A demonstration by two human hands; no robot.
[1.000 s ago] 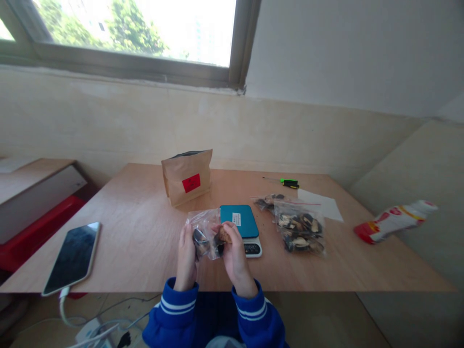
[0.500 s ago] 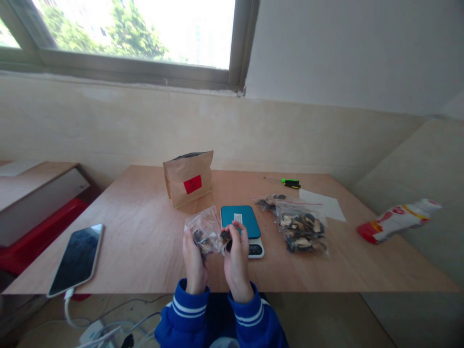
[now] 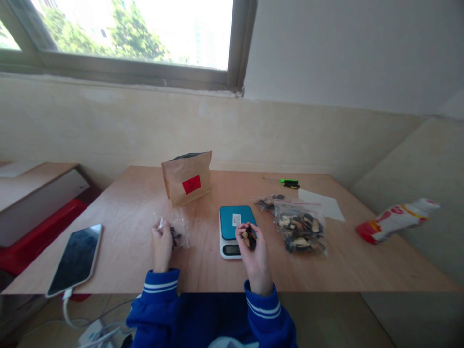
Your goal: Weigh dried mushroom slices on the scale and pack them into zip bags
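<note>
My left hand (image 3: pixel 162 244) is closed on the edge of a clear plastic bag (image 3: pixel 184 227) with some dark dried pieces inside, low over the table's left middle. Several dark-and-tan dried slices, like dried mushroom, (image 3: pixel 249 238) lie in the cupped fingers of my right hand (image 3: pixel 255 256). That hand is just over the front right of a kitchen scale (image 3: pixel 226 224) with a teal top, white body and small display. To its right lies a filled zip bag of dried slices (image 3: pixel 301 227), with another bag of slices (image 3: pixel 270 201) behind it.
A brown paper pouch (image 3: pixel 188 179) with a red label stands behind the scale. At left lies a tablet (image 3: pixel 77 256) with a white cable. Screwdrivers (image 3: pixel 290 182), white paper (image 3: pixel 322 203) and a red-and-white bottle (image 3: pixel 397 221) are at right.
My hands have parted. The left moved left with the plastic bag; the right moved right, holding dried slices that were at the bag's mouth.
</note>
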